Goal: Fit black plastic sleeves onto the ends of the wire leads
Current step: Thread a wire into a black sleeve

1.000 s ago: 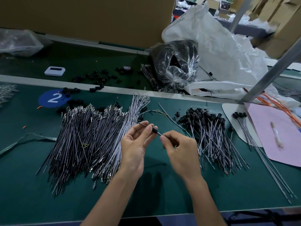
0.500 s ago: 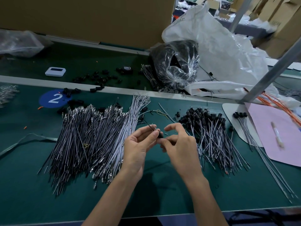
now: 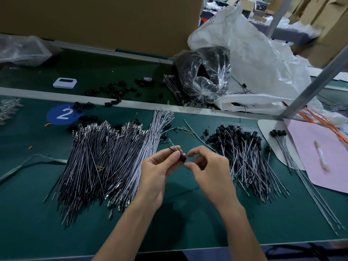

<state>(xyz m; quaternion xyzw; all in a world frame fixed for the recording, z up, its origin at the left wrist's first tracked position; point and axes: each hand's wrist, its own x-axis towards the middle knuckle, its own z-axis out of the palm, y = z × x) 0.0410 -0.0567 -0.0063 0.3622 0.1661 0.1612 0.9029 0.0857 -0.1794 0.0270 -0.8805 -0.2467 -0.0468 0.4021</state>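
**Inspector:** Closed the gap since a second ago: brought right hand (image 3: 211, 166) in against left hand (image 3: 158, 166), swallowing the stretch of bare wire seen between them then. Barely shifted over the last half second.

**Recorder:** Noted. State of hands?

**Inspector:** Both grasping. Pinching wire lead (image 3: 171, 148) in left hand, thumb against forefinger, with lead's tail poking up and away past the fingertips. Nipping with right thumb and forefinger at near end of black plastic sleeve (image 3: 183, 158), other fingers curled. Cannot tell whether gripping sleeve itself or lead tip beneath. Holding sleeve above desk (image 3: 188, 219), between the two sets of fingertips, touching both.

**Recorder:** Step in hand?

**Inspector:** Judged as seating sleeve on lead end, mid-push. Cannot confirm depth; hidden by fingers.

**Recorder:** Stock position?

**Inspector:** Found large pile of bare leads (image 3: 105, 159) left of hands, smaller pile of sleeved leads (image 3: 243, 153) right of them, loose sleeves (image 3: 113, 89) scattered on far strip of desk. Judged mostly outstanding.

**Recorder:** Next move?

**Inspector:** Calls for a firm push along lead's axis until seated, keeping lead straight against buckling. Then setting down on right-hand pile and drawing a fresh lead from left.
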